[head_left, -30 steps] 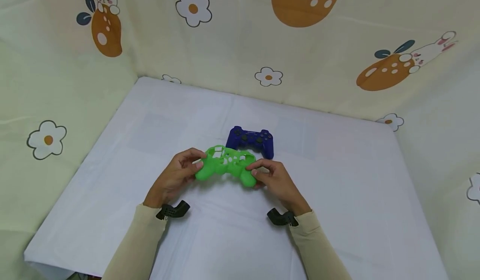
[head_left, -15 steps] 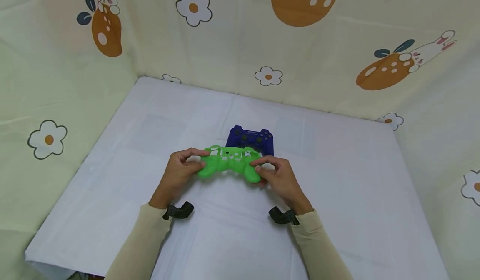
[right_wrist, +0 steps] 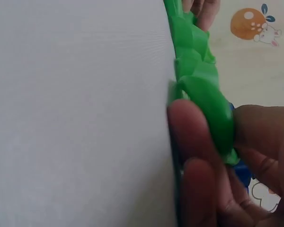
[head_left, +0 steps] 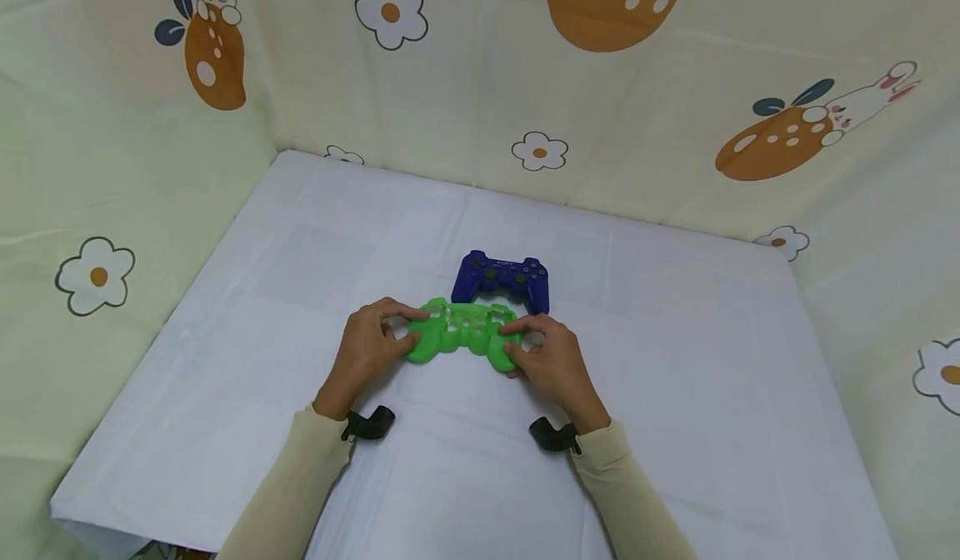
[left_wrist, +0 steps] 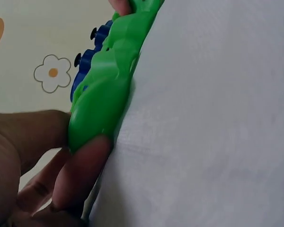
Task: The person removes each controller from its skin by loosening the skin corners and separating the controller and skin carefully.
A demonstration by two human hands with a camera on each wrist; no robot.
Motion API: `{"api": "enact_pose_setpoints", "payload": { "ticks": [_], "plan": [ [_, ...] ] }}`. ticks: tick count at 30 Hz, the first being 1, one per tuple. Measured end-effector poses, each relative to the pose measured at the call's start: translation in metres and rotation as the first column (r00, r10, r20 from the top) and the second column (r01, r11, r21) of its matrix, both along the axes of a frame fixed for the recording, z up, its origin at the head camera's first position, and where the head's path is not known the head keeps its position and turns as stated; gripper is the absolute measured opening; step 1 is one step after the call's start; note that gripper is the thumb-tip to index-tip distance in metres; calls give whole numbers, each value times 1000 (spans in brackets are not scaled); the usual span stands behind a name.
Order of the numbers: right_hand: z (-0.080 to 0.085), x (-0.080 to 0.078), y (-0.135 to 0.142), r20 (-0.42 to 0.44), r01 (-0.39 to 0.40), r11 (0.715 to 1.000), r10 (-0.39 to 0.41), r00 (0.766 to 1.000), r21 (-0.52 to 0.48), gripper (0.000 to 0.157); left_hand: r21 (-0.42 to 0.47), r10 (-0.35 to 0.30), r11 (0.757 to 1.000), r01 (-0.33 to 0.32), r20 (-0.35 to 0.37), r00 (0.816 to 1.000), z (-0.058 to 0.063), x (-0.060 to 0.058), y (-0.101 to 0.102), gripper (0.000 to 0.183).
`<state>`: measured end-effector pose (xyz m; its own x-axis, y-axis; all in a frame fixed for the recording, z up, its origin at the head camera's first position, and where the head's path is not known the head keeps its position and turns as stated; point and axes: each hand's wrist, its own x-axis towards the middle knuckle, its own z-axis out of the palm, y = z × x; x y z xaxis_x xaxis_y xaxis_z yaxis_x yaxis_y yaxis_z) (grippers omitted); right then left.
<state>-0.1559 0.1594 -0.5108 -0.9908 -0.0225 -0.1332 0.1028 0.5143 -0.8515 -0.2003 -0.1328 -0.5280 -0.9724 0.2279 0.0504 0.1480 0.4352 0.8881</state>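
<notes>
A green silicone game controller cover (head_left: 468, 327), with cut-out holes across its face, lies flat at or just above the white tabletop. My left hand (head_left: 367, 347) pinches its left grip end between thumb and fingers. The right grip end is held the same way by my right hand (head_left: 553, 364). Just behind the cover rests a dark blue game controller (head_left: 501, 277), its lower edge close to the cover's top. In the left wrist view the thumb and a fingertip squeeze the rounded end of the cover (left_wrist: 99, 111). The right wrist view shows the other rounded end (right_wrist: 210, 111) between fingers.
White cloth covers the table (head_left: 675, 360). A cream curtain (head_left: 465, 77) printed with flowers, rabbits and orange fruit hangs behind and at the sides. Each wrist wears a black camera mount (head_left: 371, 422).
The cover has tilted flatter and come down slightly toward the table, showing its face again. Both hands have kept their grip; the left has moved slightly right. The blue controller stays put.
</notes>
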Motion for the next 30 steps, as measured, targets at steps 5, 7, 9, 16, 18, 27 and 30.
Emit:
{"api": "enact_pose_setpoints", "payload": {
  "ticks": [5,7,9,16,18,27,30],
  "plan": [
    [4,3,3,42,13,998,-15,999,63,22,-6,-45,999,45,20,999,4,2,4,28],
    [6,5,6,57,23,997,-27,998,69,22,-9,-59,998,59,15,998,6,3,6,29],
    [8,7,7,67,30,997,-35,997,64,23,-16,-68,998,68,6,998,7,4,8,29],
    [9,11,12,62,31,997,-35,997,73,22,-63,-69,996,69,-4,998,10,5,13,27],
    [8,12,13,51,29,995,-34,998,90,22,-69,-78,995,78,1,997,9,6,12,26],
    [10,16,28,3,-3,1000,3,1000,-13,22,-55,-146,988,145,-24,989,20,11,5,25],
    [17,14,36,-50,8,997,-12,999,-81,26,-32,-148,989,147,-52,988,31,12,4,27]
  ]
}}
